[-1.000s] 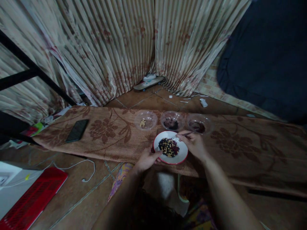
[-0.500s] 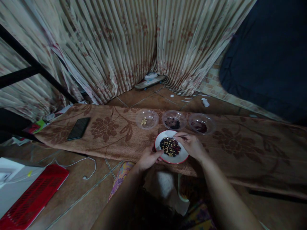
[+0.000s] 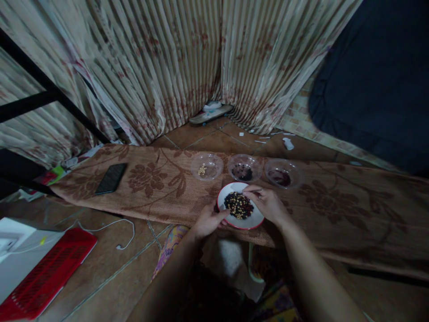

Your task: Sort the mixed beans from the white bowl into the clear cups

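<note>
In the head view, the left hand point(image 3: 208, 220) is closing round the near left edge of a white, red-rimmed bowl point(image 3: 257, 219), its thumb lying over the rim and its fingers curling underneath. The bowl is sitting between the two hands, at the near edge of the cloth-covered bench point(image 3: 157, 203). The right hand point(image 3: 270, 203) is reaching over the bowl's far right side, thumb and fingers pinching a thin tool point(image 3: 258, 192), most of which the fingers are hiding. Dark, red and pale yellow beans point(image 3: 238, 205) are lying mixed in the bowl, just below the right fingertips.

Compared with a second ago, the right fingertips are reaching a little further in over the bowl, and less of the tool is showing. The left hand is keeping the same hold.

Both forearms are coming up from the bottom and slanting inward, the right wrist bending toward the bowl. Just beyond the bowl, three clear tubs are standing in a row: one with pale beans point(image 3: 202, 170), one with black point(image 3: 246, 173), one with dark red point(image 3: 284, 178). A phone point(image 3: 111, 178) is lying well to the left.
</note>
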